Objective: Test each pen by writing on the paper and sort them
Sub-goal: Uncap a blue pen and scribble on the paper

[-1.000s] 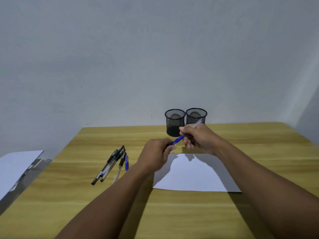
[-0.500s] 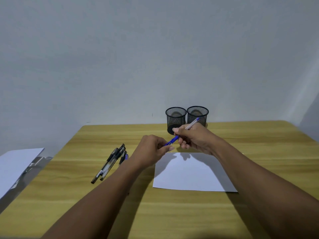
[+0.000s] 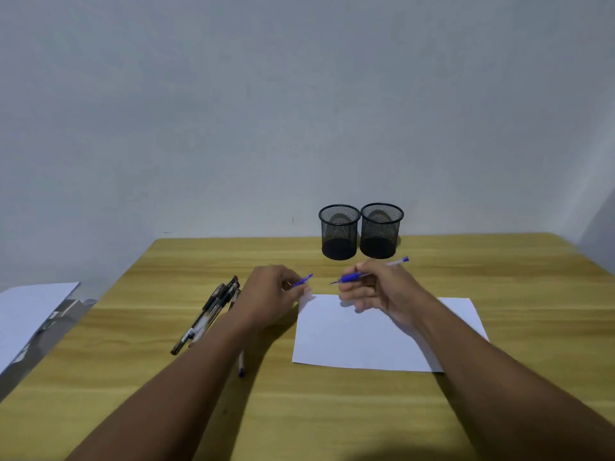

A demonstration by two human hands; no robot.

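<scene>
My right hand [image 3: 376, 291] grips a blue pen [image 3: 352, 277] above the far edge of the white paper [image 3: 366, 337]; its bare tip points left. My left hand [image 3: 273, 294] pinches the blue pen cap [image 3: 304, 280], pulled clear of the tip. Several black pens [image 3: 208, 314] lie bunched on the table left of my left forearm. Another blue pen end [image 3: 241, 369] pokes out under that forearm. Two black mesh cups [image 3: 339, 232] [image 3: 381, 231] stand side by side behind the paper; I see no pens in them.
The wooden table [image 3: 332, 410] reaches the wall at the back. A white sheet on a grey surface [image 3: 26, 314] lies beyond the table's left edge.
My hands have drawn apart: the cap came off the blue pen and stays in my left hand. Both hands sit lower, nearer the paper.
</scene>
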